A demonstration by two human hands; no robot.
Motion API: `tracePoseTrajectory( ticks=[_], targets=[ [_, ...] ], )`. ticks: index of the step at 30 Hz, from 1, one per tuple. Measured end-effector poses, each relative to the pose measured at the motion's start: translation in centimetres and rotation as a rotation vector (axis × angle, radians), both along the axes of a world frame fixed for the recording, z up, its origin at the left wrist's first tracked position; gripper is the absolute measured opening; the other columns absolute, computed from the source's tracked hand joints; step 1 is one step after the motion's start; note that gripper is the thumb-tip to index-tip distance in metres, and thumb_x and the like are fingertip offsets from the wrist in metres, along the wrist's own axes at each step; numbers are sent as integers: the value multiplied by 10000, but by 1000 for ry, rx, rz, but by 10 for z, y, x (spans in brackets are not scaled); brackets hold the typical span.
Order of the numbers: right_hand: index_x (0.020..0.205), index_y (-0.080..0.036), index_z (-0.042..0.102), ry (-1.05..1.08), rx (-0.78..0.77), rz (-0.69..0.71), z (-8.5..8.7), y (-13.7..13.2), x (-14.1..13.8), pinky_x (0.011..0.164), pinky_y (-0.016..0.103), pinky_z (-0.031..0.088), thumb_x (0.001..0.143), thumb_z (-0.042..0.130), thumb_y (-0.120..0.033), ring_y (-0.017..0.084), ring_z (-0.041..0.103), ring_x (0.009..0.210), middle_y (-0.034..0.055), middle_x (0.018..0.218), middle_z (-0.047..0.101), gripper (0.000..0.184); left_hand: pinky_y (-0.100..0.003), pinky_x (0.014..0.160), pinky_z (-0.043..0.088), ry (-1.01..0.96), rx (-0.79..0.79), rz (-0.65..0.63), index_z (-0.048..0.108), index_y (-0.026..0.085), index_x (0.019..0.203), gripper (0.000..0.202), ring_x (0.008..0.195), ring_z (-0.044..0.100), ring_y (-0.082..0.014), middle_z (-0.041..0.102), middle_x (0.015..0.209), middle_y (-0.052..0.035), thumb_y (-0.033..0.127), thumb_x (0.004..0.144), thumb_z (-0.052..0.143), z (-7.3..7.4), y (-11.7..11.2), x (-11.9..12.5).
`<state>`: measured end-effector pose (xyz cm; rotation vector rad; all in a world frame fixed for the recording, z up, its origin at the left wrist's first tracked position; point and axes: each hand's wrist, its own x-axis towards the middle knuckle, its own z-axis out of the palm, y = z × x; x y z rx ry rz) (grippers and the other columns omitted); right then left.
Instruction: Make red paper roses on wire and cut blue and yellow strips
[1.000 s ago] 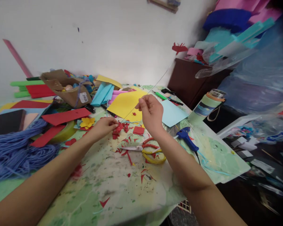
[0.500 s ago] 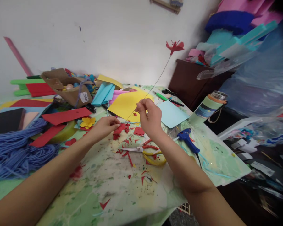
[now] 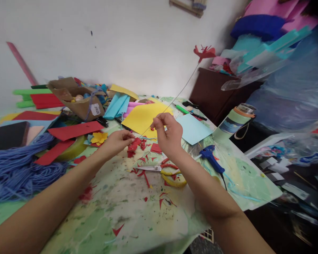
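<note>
My right hand (image 3: 171, 134) is closed in a pinch round the thin wire stem (image 3: 182, 91) of a red paper flower (image 3: 204, 53). The flower is up in the air to the right, its stem slanting down through my fingers towards the left. My left hand (image 3: 119, 141) is low over the table, thumb and fingertips pressed together. Red paper pieces (image 3: 132, 148) sit right at those fingertips; what is pinched there is hidden. The stem's lower end comes close to my left fingertips. Scissors (image 3: 151, 168) with red and yellow handles lie beneath my right wrist.
A yellow sheet (image 3: 137, 118) and a light blue sheet (image 3: 194, 128) lie behind my hands. To the right are a blue glue gun (image 3: 212, 158) and a bottle (image 3: 234, 120). Blue cord (image 3: 23, 169), red strips (image 3: 74, 130) and a cardboard box (image 3: 69, 95) crowd the left.
The red flower head has swung to the right and slightly down, its stem tilting more. Both hands stay almost in place.
</note>
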<state>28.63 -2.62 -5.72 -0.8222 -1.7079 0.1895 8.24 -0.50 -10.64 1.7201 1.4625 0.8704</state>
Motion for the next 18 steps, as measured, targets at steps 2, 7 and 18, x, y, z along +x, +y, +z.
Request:
tracePoseTrajectory(
  ticks=[2,7,18],
  targets=[
    [828,-232,516,-8,-22,-2,-1,1,0,695,270,466,988,439,-350,140,653,689,2,728,680,213,-257,491,327,-15,2,-2,655,201,764,255,505,479,-136,609,573,8,434,663,663,0,0,0],
    [816,-234,509,12,-12,6,-2,1,-1,685,272,468,987,442,-362,141,653,688,6,730,681,224,-253,499,337,-55,14,-11,653,197,749,258,573,535,-154,644,638,-14,435,653,677,-1,0,1],
    [826,-235,499,-16,46,10,-2,1,-1,686,281,461,993,436,-329,140,646,687,3,737,674,202,-300,605,401,-91,3,-24,653,198,743,279,629,567,-182,645,670,-23,446,620,693,-5,3,0]
  ],
)
